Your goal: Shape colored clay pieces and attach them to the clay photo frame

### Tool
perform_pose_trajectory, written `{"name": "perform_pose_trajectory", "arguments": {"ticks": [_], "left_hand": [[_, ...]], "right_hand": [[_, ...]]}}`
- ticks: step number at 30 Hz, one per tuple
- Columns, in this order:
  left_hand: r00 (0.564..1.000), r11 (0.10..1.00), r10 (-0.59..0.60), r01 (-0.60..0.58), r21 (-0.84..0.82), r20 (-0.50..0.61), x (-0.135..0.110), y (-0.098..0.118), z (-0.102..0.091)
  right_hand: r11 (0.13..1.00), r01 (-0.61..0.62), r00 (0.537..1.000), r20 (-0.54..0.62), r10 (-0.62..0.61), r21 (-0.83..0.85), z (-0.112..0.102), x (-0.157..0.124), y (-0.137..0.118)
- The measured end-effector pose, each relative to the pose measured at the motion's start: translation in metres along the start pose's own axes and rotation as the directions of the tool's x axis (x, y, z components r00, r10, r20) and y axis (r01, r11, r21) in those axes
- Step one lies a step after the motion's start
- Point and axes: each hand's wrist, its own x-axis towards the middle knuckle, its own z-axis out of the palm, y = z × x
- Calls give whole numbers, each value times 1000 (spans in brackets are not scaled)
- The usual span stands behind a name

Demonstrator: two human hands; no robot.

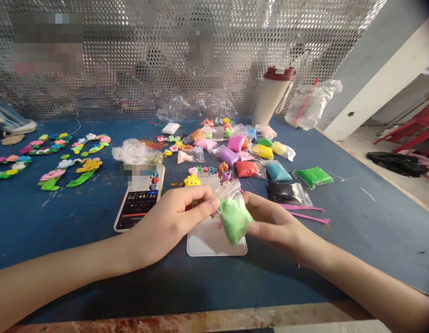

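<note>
A small zip bag of light green modelling clay (234, 219) is held up in front of me. My left hand (181, 215) pinches the bag's upper left edge between thumb and fingers. On the other side, my right hand (276, 222) grips the bag's right edge, its thumb slightly blurred. Beneath the bag lies a white board (214, 245) with small clay figures along its top, among them a yellow one (192, 180) and a purple one (226, 175). Part of the board is hidden behind the bag and my left hand.
A phone (139, 201) showing a timer lies by my left forearm. Bags of coloured clay, such as red (248, 168) and black (287, 193), and pink tools (309, 217) lie right. Clay wreaths (87, 166) sit left. A tumbler (273, 97) stands behind, before a perforated metal panel (131, 60).
</note>
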Motion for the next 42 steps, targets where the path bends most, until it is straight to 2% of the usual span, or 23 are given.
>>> {"name": "perform_pose_trajectory", "arguments": {"ticks": [3, 6, 11, 16, 21, 27, 30, 37, 42], "left_hand": [[996, 996, 59, -63, 59, 71, -2, 3, 2], [985, 981, 115, -133, 144, 127, -2, 4, 6], [985, 961, 166, -170, 218, 34, -2, 2, 8], [995, 990, 90, -95, 103, 53, 2, 2, 12], [997, 996, 67, -69, 47, 42, 5, 2, 17], [999, 998, 44, -45, 37, 3, 6, -3, 15], [999, 998, 49, -49, 26, -18, 6, -3, 14], [992, 992, 115, -113, 53, -50, 2, 3, 15], [986, 983, 147, -136, 124, -82, 1, 1, 20]], "right_hand": [[995, 103, 991, -88, -104, -12, 1, 0, 0], [987, 136, 972, -184, -149, -85, 0, 0, -1], [976, 118, 967, -200, -155, -183, 2, -1, -3], [932, 151, 923, -291, -252, -328, 9, -4, -3], [867, 184, 901, -273, -337, -464, 11, -6, -2], [862, 112, 935, -241, -260, -495, 7, -5, -5], [849, 79, 936, -254, -244, -523, 6, -5, -6], [839, 109, 936, -229, -267, -534, 8, -10, -11], [791, 135, 954, -138, -267, -597, 10, -8, -9]]}}
